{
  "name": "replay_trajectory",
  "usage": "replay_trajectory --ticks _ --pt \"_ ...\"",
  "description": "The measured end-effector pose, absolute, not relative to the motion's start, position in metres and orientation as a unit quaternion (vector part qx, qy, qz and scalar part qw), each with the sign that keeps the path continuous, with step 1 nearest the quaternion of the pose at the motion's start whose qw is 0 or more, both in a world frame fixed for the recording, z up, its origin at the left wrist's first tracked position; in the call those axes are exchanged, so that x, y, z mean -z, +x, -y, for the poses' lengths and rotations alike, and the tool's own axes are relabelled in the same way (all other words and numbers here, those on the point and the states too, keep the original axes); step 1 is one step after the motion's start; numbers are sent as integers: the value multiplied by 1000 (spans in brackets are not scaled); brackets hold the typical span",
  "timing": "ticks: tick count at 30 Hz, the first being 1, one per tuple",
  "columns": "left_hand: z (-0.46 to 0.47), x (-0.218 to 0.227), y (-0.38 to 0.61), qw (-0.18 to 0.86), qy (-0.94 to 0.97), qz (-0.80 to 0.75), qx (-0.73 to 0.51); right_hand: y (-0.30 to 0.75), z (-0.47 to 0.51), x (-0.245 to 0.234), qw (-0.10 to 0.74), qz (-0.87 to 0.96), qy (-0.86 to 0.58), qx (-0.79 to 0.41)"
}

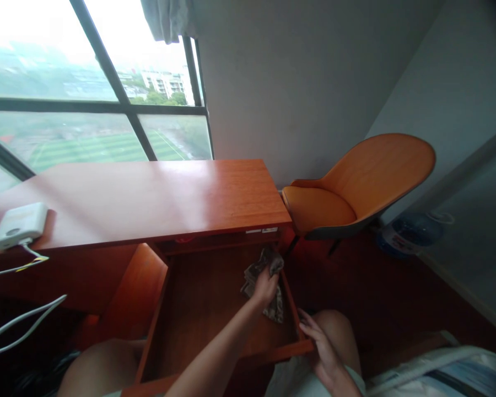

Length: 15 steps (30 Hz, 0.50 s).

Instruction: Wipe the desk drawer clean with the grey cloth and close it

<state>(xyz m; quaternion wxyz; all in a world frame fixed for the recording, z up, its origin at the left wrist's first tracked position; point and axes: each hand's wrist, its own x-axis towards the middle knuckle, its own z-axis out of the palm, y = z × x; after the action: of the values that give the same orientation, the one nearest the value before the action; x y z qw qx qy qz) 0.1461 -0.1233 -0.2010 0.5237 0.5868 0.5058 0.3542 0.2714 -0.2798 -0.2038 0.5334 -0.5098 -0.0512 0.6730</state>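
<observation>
A pulled-out wooden drawer [202,309] extends from under the desk toward me. Inside it, at the right side, my left hand [267,285] is closed on a crumpled grey-brown patterned cloth [256,270]. Part of the cloth bunches above the fingers, and another part hangs below onto the drawer's bottom. My right hand [324,347] rests at the drawer's front right corner, outside it, with the fingers stretched along the edge. Nothing shows held in that hand.
The reddish desk [182,204] stands along the window, bearing a white boxy device [20,225] with white cables [25,320]. An orange chair [326,204] is at the right, near a large water bottle [409,234]. My knees flank the drawer.
</observation>
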Motion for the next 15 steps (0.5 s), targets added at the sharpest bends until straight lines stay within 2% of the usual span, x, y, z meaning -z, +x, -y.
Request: replay_trajectory --ticks 7,10,15 --pt "170 190 109 553 675 -421 -250 264 280 206 562 64 -504 -653" --pt "187 193 107 543 688 -431 -215 263 280 212 575 64 -500 -644" --pt "175 208 131 543 630 -491 -259 262 280 222 577 50 -499 -645"
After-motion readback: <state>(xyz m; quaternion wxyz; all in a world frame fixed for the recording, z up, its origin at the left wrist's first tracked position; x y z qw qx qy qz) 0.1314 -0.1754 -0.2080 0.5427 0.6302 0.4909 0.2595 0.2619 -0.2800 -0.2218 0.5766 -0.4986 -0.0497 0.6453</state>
